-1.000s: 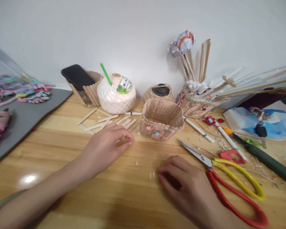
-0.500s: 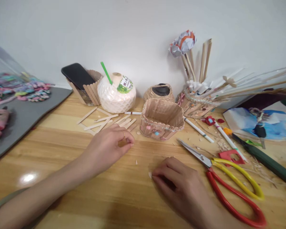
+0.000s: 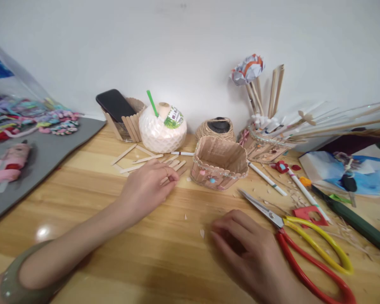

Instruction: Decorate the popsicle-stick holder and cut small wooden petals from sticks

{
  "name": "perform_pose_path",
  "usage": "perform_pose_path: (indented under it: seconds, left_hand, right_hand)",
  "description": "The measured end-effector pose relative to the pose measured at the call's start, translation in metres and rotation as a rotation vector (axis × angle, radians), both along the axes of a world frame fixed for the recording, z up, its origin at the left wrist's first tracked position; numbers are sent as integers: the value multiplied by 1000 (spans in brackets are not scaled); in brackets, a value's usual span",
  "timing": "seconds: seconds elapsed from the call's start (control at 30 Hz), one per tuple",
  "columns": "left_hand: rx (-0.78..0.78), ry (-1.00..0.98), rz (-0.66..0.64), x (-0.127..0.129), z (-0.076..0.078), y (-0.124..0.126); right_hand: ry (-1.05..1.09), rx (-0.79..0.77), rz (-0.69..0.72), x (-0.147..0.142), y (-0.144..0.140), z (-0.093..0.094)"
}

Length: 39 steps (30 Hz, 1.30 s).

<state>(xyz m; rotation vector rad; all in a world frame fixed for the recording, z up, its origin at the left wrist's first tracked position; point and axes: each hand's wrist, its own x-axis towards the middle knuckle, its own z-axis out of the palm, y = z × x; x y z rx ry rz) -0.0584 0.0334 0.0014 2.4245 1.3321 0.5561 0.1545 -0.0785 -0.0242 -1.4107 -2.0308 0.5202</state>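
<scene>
While the right hand (image 3: 250, 253) rests palm-down on the wooden table (image 3: 91, 198), fingers curled loosely and gripping nothing, a small pale chip (image 3: 202, 232) lies just beside its fingertips. Red-and-yellow scissors (image 3: 307, 245) lie to its right. Farther back, the left hand (image 3: 148, 188) closes its fingers on craft sticks (image 3: 139, 159), partly hiding them. The stick basket (image 3: 219, 168) stands beyond.

Two hands (image 3: 148, 188), one pair of scissors (image 3: 304, 240), two stick baskets (image 3: 218, 166)
</scene>
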Motion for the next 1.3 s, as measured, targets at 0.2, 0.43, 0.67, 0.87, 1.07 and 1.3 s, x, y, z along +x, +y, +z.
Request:
perform_pose_path:
  seconds: [0.2, 0.43, 0.67, 0.87, 1.07, 1.3]
  left_hand:
    - [99, 12, -5, -1, -5, 11]
    - [112, 166, -111, 20, -8, 16]
    - [61, 224, -39, 35, -15, 20]
    - [31, 213, -14, 36, -13, 20]
    - [23, 191, -3, 35, -10, 13]
    - [11, 196, 19, 32, -7, 11]
  right_hand:
    - [-37, 38, 4, 11, 2, -2]
    - [-66, 151, 1, 16, 9, -2]
    - [-116, 257, -12, 17, 7, 7]
    - [-491, 245, 38, -28, 0, 17]
    - [-625, 194, 161, -52, 4, 12]
    - [-640, 58, 271, 5, 16, 31]
